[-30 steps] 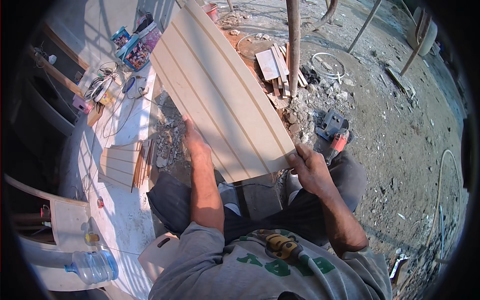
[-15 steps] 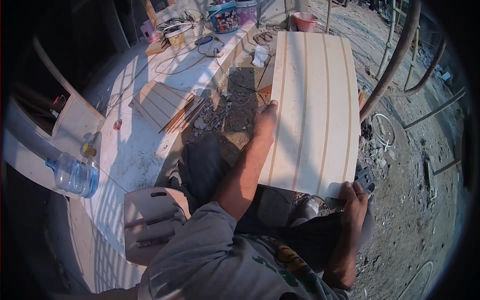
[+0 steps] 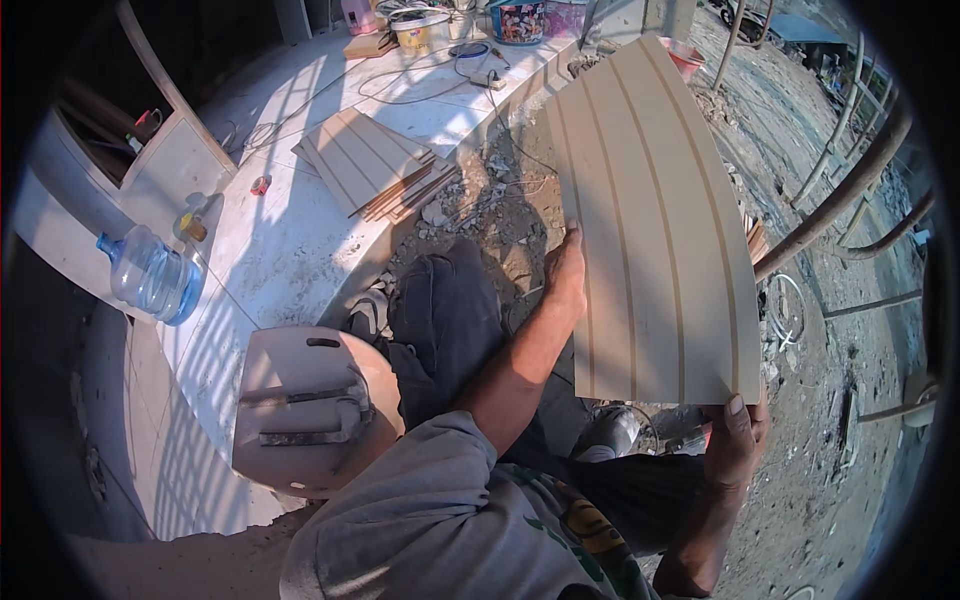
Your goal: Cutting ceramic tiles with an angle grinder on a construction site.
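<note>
A long beige tile (image 3: 655, 230) with several brown stripes is held up in front of me, its far end leaning to the left. My left hand (image 3: 567, 270) grips its left edge about midway, thumb along the rim and the other fingers hidden behind. At the near right corner, my right hand (image 3: 735, 435) pinches the tile with the thumb on the face and fingers underneath. Left of my knee, a stack of similar striped tiles (image 3: 372, 160) lies on the white ledge, fanned slightly out of line.
A plastic chair (image 3: 310, 450) with dusty tools on its seat stands at my left. Beyond it are a large water bottle (image 3: 150, 272) and a small red tape measure (image 3: 260, 186). Buckets (image 3: 518, 22) and cables sit at the back. Bent poles (image 3: 850, 215) rise on the right.
The tile has turned, its near edge now lower right and more level, its face more shaded. Both hands keep hold. The view has shifted, showing more of the chair.
</note>
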Demonstrator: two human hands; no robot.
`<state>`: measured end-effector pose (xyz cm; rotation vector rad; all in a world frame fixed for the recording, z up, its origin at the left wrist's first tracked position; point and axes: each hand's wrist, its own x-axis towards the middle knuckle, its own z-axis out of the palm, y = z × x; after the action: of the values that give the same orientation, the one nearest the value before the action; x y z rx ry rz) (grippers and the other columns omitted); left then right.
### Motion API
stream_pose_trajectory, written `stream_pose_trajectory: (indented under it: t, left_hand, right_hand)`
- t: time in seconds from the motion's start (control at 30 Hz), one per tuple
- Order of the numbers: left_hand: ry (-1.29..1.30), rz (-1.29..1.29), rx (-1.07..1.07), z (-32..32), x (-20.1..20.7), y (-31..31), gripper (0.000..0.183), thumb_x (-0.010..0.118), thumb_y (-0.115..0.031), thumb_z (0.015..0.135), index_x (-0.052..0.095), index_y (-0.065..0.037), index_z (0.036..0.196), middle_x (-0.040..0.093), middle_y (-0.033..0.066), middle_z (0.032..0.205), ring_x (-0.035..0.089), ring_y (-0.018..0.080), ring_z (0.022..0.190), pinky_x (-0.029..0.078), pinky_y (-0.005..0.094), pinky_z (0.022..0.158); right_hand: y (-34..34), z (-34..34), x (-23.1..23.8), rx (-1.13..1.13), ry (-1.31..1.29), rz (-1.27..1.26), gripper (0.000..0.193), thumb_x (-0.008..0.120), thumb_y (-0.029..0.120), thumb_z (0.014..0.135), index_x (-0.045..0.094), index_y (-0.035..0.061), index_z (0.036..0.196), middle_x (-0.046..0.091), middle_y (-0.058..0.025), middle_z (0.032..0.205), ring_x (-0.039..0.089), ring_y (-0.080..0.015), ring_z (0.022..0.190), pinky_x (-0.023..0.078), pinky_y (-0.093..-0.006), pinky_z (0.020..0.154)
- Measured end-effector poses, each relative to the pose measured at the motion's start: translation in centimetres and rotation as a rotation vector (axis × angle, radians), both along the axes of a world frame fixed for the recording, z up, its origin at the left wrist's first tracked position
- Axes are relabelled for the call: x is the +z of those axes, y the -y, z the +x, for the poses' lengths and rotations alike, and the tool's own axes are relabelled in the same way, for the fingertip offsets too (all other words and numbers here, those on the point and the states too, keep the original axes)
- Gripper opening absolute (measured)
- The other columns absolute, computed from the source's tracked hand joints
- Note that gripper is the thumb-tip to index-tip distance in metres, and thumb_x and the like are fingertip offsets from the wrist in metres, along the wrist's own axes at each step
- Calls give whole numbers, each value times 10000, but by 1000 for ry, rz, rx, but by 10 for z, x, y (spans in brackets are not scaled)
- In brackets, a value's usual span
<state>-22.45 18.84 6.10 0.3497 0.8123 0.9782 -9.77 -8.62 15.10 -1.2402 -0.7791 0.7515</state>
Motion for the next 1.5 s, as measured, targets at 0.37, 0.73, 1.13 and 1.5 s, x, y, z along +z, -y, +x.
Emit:
stream_pose_trajectory:
  t: [0.37,0.73,1.13,1.5]
  left_hand:
    - [35,110,169,-30,39,-8,525,541,-521,952,617,-21,1096,630,72,987,613,190,870,531,364,766]
    - [-131,327,175,-49,76,-24,364,575,-339,936,614,-32,1127,582,94,1138,533,186,1035,411,402,942]
    - [-42,109,-313,-46,92,-39,374,519,-318,976,558,-70,1253,605,100,1238,607,265,1099,500,479,940]
    - [31,-32,-339,-16,43,-84,549,393,-498,1006,466,-113,1390,536,74,1360,528,239,1226,457,478,991]
  right_hand:
    - [-69,-57,-1,42,-247,177,515,696,79,837,491,-37,1295,571,-135,1214,546,-252,1157,413,-396,1027]
    - [-104,-48,16,74,-357,223,568,726,31,768,503,-36,1286,621,-142,1142,615,-257,1078,475,-382,994]
    - [-128,-45,32,-89,-422,172,471,591,54,802,485,-109,1231,579,-173,1155,590,-275,1082,474,-413,964]
    - [-184,-30,26,-67,-52,2,474,631,81,753,514,-49,1194,588,-128,1080,571,-223,1014,424,-358,942]
